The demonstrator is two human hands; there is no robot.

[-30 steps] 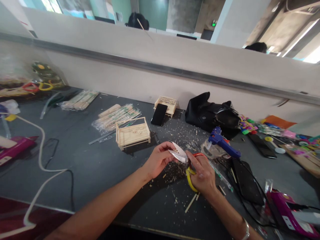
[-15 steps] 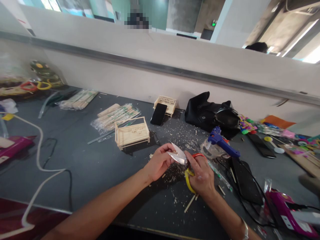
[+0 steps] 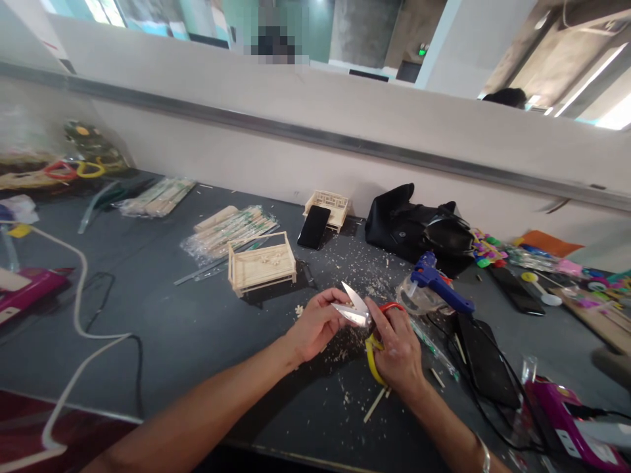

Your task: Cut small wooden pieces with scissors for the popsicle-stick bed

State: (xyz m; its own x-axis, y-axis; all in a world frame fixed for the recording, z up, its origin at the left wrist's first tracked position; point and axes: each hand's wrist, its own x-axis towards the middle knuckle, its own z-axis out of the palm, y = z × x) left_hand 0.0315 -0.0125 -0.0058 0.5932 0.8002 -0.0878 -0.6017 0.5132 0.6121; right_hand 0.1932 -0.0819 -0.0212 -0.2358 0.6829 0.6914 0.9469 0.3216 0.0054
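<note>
My right hand [image 3: 398, 348] grips a pair of scissors [image 3: 355, 315] by its red and yellow handles, with the blades parted and pointing left. Close by the blades, my left hand [image 3: 320, 322] has its fingers pinched together. Whatever sits in that pinch is too small and too covered by the blades to name. Wood shavings and bits [image 3: 345, 381] lie scattered under and around both hands. Behind my left hand stands a small bed-shaped frame of thin wooden sticks [image 3: 261, 268], with a few little pieces on its slats.
A second stick model [image 3: 332, 207] stands by the wall, a phone [image 3: 314, 226] leaning on it. Bagged wooden sticks [image 3: 231, 230] lie left of it. To the right are a black bag [image 3: 414, 226], a blue glue gun [image 3: 438, 282], cables and another phone [image 3: 486, 361].
The hands and scissors stay almost in the same place, with the blades still apart. The whole view has shifted very slightly.
</note>
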